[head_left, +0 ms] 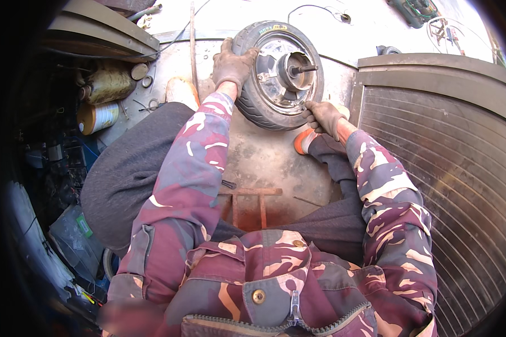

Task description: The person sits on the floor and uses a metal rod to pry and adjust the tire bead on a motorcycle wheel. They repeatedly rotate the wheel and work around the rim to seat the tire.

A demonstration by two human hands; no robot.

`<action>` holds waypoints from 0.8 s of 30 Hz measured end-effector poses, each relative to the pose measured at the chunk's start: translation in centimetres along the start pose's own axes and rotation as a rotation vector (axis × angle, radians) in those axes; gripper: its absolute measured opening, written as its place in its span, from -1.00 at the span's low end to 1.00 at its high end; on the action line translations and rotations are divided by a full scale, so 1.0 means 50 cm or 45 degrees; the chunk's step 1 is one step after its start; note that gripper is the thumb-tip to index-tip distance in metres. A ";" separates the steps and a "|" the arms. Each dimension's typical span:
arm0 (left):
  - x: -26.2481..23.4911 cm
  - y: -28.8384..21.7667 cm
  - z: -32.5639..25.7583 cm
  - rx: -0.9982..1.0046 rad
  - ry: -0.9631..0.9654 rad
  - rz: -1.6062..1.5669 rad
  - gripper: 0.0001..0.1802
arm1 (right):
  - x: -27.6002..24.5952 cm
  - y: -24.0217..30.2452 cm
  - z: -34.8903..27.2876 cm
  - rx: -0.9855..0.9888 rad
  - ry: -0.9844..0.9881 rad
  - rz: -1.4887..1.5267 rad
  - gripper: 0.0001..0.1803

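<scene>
A wheel with a black tyre (271, 115) and a metal hub motor (271, 72) stands tilted on the floor ahead of me. Its axle (305, 69) sticks out to the right. My left hand (233, 64), in a grey-brown work glove, grips the tyre's left side, fingers spread over the tread. At the wheel's lower right rim is my right hand (325, 118), also gloved, its fingers curled closed. Whatever those fingers hold is too small and hidden to name.
Ribbed metal shutter panels (438, 135) flank me on the right. A dirty jug (109, 83) and an orange-white tub (98, 117) lie at left. A thin rod (194, 45) stretches beyond my left foot. Between my legs sits a rusty metal frame (256, 192). A green tool (413, 11) is far right.
</scene>
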State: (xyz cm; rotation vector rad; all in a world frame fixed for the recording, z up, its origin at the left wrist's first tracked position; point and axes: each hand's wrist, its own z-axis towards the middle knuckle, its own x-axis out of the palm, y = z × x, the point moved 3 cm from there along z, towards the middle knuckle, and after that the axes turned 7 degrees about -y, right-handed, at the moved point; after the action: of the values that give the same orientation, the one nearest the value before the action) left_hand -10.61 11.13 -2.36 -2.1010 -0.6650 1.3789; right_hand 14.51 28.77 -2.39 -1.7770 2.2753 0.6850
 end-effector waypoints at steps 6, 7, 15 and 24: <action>0.001 -0.001 0.004 -0.002 -0.005 0.014 0.05 | -0.017 0.031 -0.077 -1.203 -0.525 -1.357 -0.42; 0.000 -0.001 0.004 0.004 -0.007 0.002 0.05 | -0.016 0.035 -0.081 -1.343 -0.513 -1.414 -0.40; 0.000 -0.003 0.007 0.011 -0.004 0.012 0.06 | -0.023 0.033 0.034 -0.015 -0.075 -0.057 -0.48; 0.001 -0.002 0.008 -0.017 0.007 -0.014 0.05 | -0.042 0.035 -0.053 -1.130 -0.651 -1.372 -0.44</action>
State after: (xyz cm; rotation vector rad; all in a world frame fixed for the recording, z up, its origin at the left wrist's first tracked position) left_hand -10.99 11.31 -2.47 -2.1078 -0.6845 1.3655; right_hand 13.80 29.71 1.25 -2.3334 0.4590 1.6831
